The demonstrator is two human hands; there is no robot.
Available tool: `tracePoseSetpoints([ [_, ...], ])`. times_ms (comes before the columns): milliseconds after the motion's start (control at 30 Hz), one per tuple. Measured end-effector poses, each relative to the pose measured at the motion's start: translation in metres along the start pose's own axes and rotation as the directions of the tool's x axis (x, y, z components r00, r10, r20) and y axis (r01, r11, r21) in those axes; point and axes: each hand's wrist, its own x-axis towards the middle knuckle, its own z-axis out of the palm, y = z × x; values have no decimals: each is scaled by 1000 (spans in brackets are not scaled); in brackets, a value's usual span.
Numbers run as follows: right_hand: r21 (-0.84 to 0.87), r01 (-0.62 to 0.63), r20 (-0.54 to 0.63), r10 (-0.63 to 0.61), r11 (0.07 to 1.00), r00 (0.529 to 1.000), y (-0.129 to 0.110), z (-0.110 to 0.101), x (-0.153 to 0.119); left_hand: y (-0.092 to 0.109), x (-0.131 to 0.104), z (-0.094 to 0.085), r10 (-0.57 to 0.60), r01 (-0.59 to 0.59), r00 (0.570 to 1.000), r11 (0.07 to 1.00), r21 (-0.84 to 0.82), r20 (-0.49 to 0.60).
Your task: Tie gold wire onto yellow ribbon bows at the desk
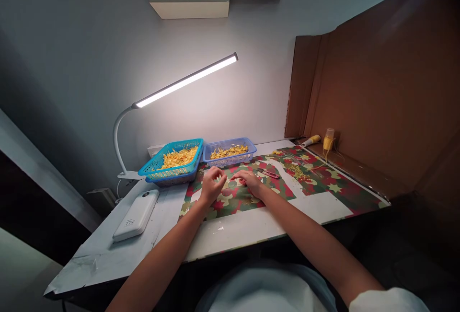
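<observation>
My left hand (pixel 213 186) is over the camouflage-patterned sheet on the table, fingers curled into a pinch. Facing it, close but apart, my right hand (pixel 249 182) has its fingers bent inward towards the left one. Whatever sits between the fingertips is too small to make out. Just right of my right hand lies a small pink-handled tool (pixel 269 173). Behind my left hand, a turquoise basket (pixel 153 164) of yellow strip-like pieces (pixel 179 157) rests on a darker blue one. A lavender basket (pixel 230 160) beside it holds more yellow pieces (pixel 229 152).
A white power bank (pixel 136 216) lies on the left of the table. The lit desk lamp (pixel 187 81) arches over the baskets. Small yellow-green bits (pixel 298 173) are scattered on the sheet. Yellow containers (pixel 328 140) stand by the tall cardboard (pixel 381 96) at right.
</observation>
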Motion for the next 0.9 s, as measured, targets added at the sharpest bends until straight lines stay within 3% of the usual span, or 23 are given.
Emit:
tracePoseSetpoints([
  [67,15,13,-8,-13,1000,1000,0,0,1,1,-2,3,-18,26,987,999,-45,161],
  [133,22,24,-17,-23,999,1000,1,-1,2,0,-4,7,-99,140,957,981,-135,273],
  [367,37,122,-23,-121,992,992,8,-2,7,5,-7,11,-272,482,830,790,-380,487],
  [600,34,178,-5,-178,983,984,13,-2,12,9,-9,14,-362,582,789,697,-419,496],
  [767,64,151,-4,-151,986,988,15,-2,12,5,-9,18,-328,514,838,744,-427,436],
  [900,52,135,-10,-134,990,991,14,-2,10,2,-8,18,-295,471,844,807,-356,447],
])
